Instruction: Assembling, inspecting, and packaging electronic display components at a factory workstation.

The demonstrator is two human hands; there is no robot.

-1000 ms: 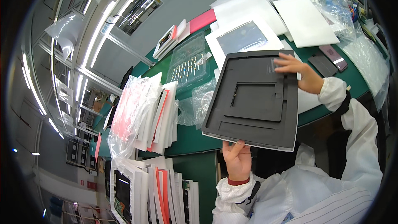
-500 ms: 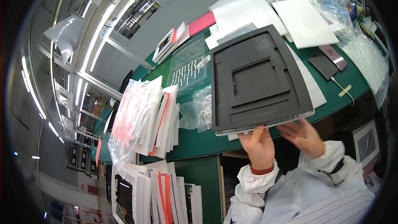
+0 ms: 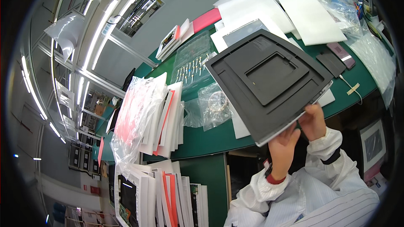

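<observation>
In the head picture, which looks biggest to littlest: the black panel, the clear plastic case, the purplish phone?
1. Black panel
2. Clear plastic case
3. Purplish phone
Being held up, perhaps nearer, may enlarge the panel.

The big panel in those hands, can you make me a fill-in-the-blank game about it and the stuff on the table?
1. The left hand and the right hand hold a big panel whose upward face is the colour ____.
2. The bare tabletop is the colour ____.
3. The thin cable coming from the dark flat box is the colour ____.

Missing words: black; green; white.
</observation>
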